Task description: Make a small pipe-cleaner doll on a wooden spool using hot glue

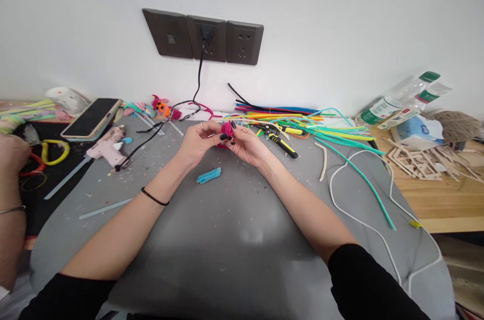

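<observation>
Both hands meet above the grey table (234, 229): left hand (198, 141) and right hand (247, 146) together pinch a pink pipe-cleaner coil (226, 131) between their fingertips, a folded blue piece (208, 175) lying just below.

Both hands meet mid-mat: left hand (198, 139) and right hand (245, 144) pinch a pink coil (226, 130) between the fingertips. Blue strip (208, 175) lies just near of them on the grey mat (234, 229). Pliers (282, 144) right of the hands, stem pile (302, 121) far right. Glue gun (109, 147) and phone (92, 117) far left. Another person's hand (13, 153) at the left edge.
</observation>
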Demonstrator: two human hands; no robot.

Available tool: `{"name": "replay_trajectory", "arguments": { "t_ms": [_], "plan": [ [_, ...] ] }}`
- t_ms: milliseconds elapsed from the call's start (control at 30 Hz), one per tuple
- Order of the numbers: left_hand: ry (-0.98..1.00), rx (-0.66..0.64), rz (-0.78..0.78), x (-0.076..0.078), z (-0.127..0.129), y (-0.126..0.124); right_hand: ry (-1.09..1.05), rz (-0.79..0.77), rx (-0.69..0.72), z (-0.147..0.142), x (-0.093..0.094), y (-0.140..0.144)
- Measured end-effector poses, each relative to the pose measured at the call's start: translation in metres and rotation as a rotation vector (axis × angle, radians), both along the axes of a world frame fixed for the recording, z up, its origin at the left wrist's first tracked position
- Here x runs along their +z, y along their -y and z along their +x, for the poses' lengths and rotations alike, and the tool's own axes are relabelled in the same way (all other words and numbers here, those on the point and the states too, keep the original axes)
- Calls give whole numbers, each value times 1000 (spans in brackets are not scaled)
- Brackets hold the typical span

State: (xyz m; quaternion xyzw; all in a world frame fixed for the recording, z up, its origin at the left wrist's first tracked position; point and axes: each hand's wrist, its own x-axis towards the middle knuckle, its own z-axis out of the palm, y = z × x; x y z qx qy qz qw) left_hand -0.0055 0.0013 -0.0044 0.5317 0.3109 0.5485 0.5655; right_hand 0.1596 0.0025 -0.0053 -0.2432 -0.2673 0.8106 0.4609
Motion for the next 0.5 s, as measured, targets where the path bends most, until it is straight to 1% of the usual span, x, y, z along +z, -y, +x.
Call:
{"name": "replay_trajectory", "arguments": {
  "t_ms": [200, 367, 500],
  "plan": [
    [-21, 26, 45, 1, 2, 2, -16, 15, -14, 0, -1, 0],
    [-14, 74, 45, 2, 4, 4, 20, 93, -30, -2, 2, 3],
    [-24, 51, 60, 4, 5, 6, 76, 142, -56, -2, 1, 3]
  ]
}}
